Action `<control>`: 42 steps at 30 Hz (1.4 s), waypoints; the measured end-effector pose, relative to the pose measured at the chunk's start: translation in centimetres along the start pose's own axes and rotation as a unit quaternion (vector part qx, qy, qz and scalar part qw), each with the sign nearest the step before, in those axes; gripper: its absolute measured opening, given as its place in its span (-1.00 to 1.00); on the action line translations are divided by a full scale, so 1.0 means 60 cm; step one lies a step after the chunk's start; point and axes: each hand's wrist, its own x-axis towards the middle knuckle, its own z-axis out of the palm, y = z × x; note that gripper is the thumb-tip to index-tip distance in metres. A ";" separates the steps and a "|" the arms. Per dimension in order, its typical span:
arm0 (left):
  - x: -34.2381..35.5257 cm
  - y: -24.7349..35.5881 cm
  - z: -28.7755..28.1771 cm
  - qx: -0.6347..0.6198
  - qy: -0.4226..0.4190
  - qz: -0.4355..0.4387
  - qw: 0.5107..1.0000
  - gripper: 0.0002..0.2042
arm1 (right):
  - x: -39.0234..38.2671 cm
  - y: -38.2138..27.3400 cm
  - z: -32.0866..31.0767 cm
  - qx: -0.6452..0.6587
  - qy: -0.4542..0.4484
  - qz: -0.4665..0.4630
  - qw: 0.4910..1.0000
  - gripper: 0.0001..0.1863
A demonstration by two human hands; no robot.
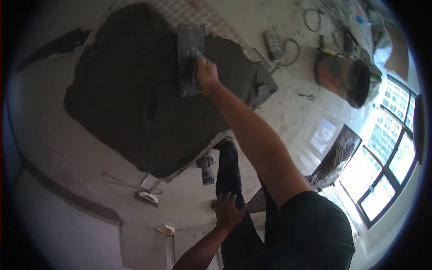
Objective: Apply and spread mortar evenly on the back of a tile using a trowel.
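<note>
My right hand (204, 76) grips the handle of a flat steel trowel (189, 38), which lies against a broad layer of wet grey mortar (117, 85). The mortar covers most of a slab whose pale gridded edge (189, 13) shows at the top. Lower in the view, my left hand (227, 209) rests on my dark-trousered leg (228, 171) just above or on the knee, fingers apart and curved over the cloth. A power tool (206, 173) is on the floor beside that leg, just below the slab's edge.
A stained bucket (337, 76), a handheld device (273, 45) with a cable and bags (378, 45) are at upper right. A mortar-smeared panel (333, 155) lies near tall windows (387, 148). A white brush (147, 196) sits below the slab; a wall (67, 216) borders the left.
</note>
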 end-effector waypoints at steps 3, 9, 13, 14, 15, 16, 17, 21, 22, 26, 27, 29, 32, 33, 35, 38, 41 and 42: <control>0.015 0.000 -0.005 -0.030 0.021 0.008 0.999 -0.40 | 0.019 -0.028 0.048 -0.137 -0.049 -0.080 0.986 -0.49; 0.010 -0.038 -0.026 -0.061 0.016 -0.035 0.997 -0.40 | -0.083 -0.051 0.022 -0.660 -0.376 0.045 0.649 -0.44; 0.021 -0.027 -0.033 -0.073 0.044 -0.036 0.996 -0.43 | -0.088 -0.025 -0.022 -0.745 -0.304 -0.245 0.540 -0.44; 0.019 -0.023 -0.030 -0.075 0.045 -0.038 0.995 -0.43 | -0.070 -0.027 -0.009 -0.777 -0.251 -0.252 0.519 -0.45; 0.018 -0.022 -0.031 -0.067 0.046 -0.038 0.996 -0.42 | -0.054 -0.036 0.011 -0.804 -0.197 -0.258 0.498 -0.46; 0.024 -0.021 -0.033 -0.059 0.047 -0.037 0.996 -0.42 | -0.026 -0.063 0.034 -0.803 -0.170 -0.272 0.502 -0.49; 0.031 -0.015 -0.036 -0.058 0.046 -0.039 0.996 -0.42 | 0.008 -0.100 0.058 -0.802 -0.145 -0.284 0.505 -0.52; 0.038 0.005 -0.036 -0.100 0.072 -0.036 0.992 -0.43 | 0.109 -0.216 0.131 -0.769 -0.052 -0.337 0.541 -0.56; 0.040 0.010 -0.035 -0.099 0.075 -0.035 0.992 -0.43 | 0.119 -0.227 0.137 -0.769 -0.053 -0.337 0.541 -0.56; 0.041 0.032 -0.033 -0.091 0.050 -0.054 0.993 -0.43 | 0.125 -0.245 0.141 -0.706 0.040 -0.246 0.662 -0.52; 0.044 0.035 -0.029 -0.082 0.045 -0.064 0.994 -0.42 | 0.121 -0.238 0.136 -0.671 0.066 -0.214 0.707 -0.49; 0.039 0.042 -0.030 -0.074 0.037 -0.065 0.994 -0.42 | 0.105 -0.218 0.110 -0.647 0.086 -0.185 0.735 -0.46; 0.042 0.049 -0.037 -0.067 -0.008 -0.079 0.995 -0.41 | 0.080 -0.193 0.061 -0.613 0.092 -0.113 0.777 -0.41; 0.045 0.048 -0.035 -0.076 -0.008 -0.085 0.993 -0.39 | 0.067 -0.180 0.044 -0.604 0.092 -0.101 0.785 -0.40; 0.046 0.054 -0.034 -0.086 -0.007 -0.086 0.993 -0.38 | 0.042 -0.151 0.002 -0.588 0.099 -0.081 0.799 -0.40; 0.057 0.061 -0.034 -0.080 -0.013 -0.090 0.993 -0.37 | 0.005 -0.075 -0.081 -0.540 0.129 -0.076 0.828 -0.38; 0.070 0.067 -0.044 -0.083 -0.011 -0.092 0.992 -0.37 | -0.038 -0.015 -0.148 -0.510 0.122 -0.064 0.849 -0.40; 0.076 0.078 -0.052 -0.077 -0.026 -0.094 0.992 -0.36 | -0.046 0.002 -0.163 -0.490 0.136 -0.069 0.859 -0.43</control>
